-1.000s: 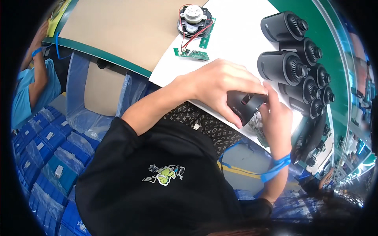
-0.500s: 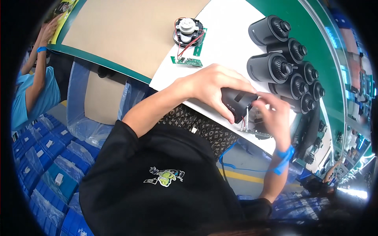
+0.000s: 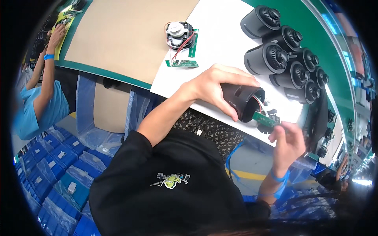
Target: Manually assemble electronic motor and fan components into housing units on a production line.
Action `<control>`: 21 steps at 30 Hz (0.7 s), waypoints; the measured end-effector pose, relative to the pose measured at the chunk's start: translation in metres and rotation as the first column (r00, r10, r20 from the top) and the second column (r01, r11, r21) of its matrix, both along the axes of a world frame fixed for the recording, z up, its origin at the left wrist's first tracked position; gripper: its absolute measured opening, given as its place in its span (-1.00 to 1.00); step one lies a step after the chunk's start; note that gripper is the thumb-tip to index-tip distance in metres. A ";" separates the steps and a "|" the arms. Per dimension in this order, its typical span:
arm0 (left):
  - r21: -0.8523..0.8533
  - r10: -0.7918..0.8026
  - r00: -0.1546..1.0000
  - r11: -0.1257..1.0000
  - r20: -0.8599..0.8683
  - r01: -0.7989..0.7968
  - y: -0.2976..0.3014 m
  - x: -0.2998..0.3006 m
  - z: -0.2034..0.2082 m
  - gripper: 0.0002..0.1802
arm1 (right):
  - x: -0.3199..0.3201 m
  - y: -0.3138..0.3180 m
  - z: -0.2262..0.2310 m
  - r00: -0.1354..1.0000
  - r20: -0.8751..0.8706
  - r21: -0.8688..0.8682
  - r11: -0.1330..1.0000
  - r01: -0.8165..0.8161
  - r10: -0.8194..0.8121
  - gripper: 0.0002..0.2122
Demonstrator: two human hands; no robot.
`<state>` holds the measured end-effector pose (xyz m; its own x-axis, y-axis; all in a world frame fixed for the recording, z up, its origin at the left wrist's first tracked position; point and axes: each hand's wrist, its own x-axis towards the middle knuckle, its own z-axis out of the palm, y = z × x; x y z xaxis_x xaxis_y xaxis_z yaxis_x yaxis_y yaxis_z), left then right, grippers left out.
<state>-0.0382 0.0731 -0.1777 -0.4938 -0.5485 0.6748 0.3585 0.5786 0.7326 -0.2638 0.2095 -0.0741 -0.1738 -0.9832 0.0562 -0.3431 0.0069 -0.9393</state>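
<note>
A black hollow cylindrical housing lies tilted in my left hand, whose thumb and fingers wrap round it. Its open mouth faces right, and thin wires come out of it. Just outside that mouth is a small green circuit board. The thumb and fingertips of my right hand are closed at the board's right end. Behind the board, on the white surface, sits a dark part with pale pieces, mostly hidden. Farther off lies a round motor unit with red wires leading to another green board.
Several black cylindrical units with ribbed knobs lie grouped at the right of the white sheet. A tan board covers the table's left. Blue plastic-wrapped crates stand at lower left. Another person's hands work at far left.
The housing has turned so its mouth shows. My right hand has moved down and right, away from the mouth, and the green board now shows between them.
</note>
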 end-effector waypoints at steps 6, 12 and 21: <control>0.017 -0.060 0.998 0.998 0.021 0.060 -0.003 -0.006 0.001 -0.07 | 0.022 0.003 -0.003 0.997 -0.002 -0.153 0.986 -0.071 0.072 -0.84; -0.006 -0.040 0.999 0.999 0.022 0.040 -0.003 -0.007 0.002 -0.06 | 0.029 -0.004 0.006 0.966 -0.243 -0.150 0.980 -0.128 0.088 -0.83; -0.029 0.053 0.988 0.998 0.144 -0.050 0.006 -0.010 0.012 -0.11 | 0.052 -0.014 -0.001 0.839 -0.541 -0.185 0.967 -0.177 0.051 -0.80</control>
